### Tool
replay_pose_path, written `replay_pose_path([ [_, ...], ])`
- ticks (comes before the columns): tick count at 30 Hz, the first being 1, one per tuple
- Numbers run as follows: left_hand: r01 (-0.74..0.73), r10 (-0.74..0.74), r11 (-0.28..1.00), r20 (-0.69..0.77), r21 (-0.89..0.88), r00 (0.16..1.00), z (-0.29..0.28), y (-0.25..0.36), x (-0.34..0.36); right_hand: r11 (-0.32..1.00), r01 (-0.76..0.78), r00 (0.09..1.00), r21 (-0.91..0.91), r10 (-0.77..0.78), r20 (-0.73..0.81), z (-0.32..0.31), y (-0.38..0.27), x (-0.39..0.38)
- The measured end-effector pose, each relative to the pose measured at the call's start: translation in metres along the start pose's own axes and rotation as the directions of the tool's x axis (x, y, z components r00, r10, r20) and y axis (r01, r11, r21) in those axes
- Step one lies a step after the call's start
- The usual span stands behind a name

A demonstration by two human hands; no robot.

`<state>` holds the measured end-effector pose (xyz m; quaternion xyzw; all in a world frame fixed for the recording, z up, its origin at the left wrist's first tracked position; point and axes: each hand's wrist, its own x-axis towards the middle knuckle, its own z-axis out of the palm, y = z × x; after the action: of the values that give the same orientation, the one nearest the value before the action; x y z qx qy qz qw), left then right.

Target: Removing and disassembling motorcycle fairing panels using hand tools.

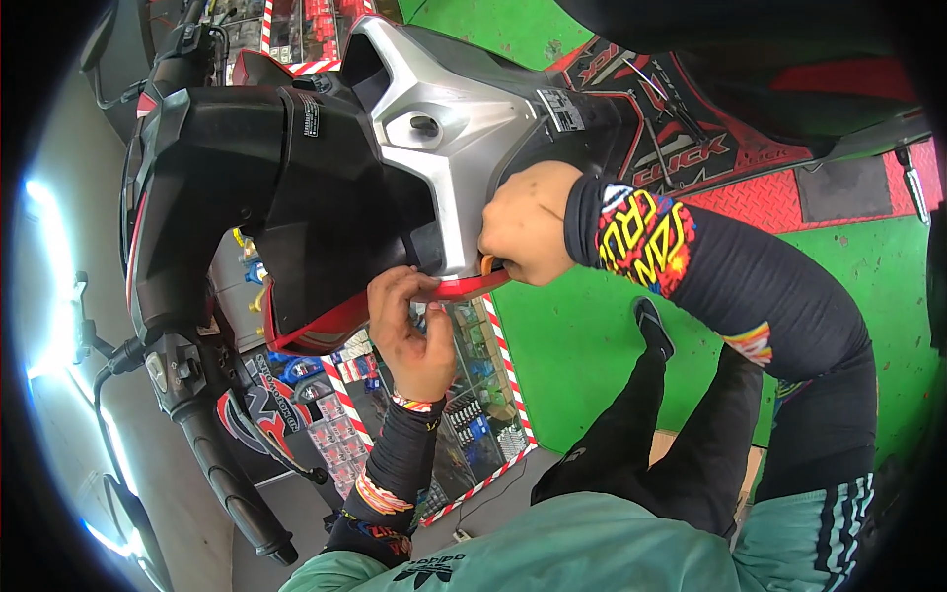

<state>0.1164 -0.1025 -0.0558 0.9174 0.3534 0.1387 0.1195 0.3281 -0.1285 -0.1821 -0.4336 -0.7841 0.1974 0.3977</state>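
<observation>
A motor scooter's front end fills the upper left, with a black cover and a silver centre panel. Along the lower edge runs a red side panel. My right hand is closed at the seam beside the silver panel, round a small orange tool that is mostly hidden by the fingers. To its left, my left hand curls its fingers over the red panel's edge, with the thumb below it.
Long thin tools lie on the scooter's patterned foot mat. The handlebar grip and a lever stick out at the lower left. Beneath is a glass display case with small goods. Green floor lies to the right.
</observation>
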Motion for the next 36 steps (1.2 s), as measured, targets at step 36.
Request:
replay_pose_path([
  [36, 0.0, -0.01, 0.991, 0.073, 0.132, 0.997, -0.004, 0.006, 0.001, 0.217, -0.327, 0.551, 0.92, 0.835, -0.001, 0.081, -0.132, 0.011],
])
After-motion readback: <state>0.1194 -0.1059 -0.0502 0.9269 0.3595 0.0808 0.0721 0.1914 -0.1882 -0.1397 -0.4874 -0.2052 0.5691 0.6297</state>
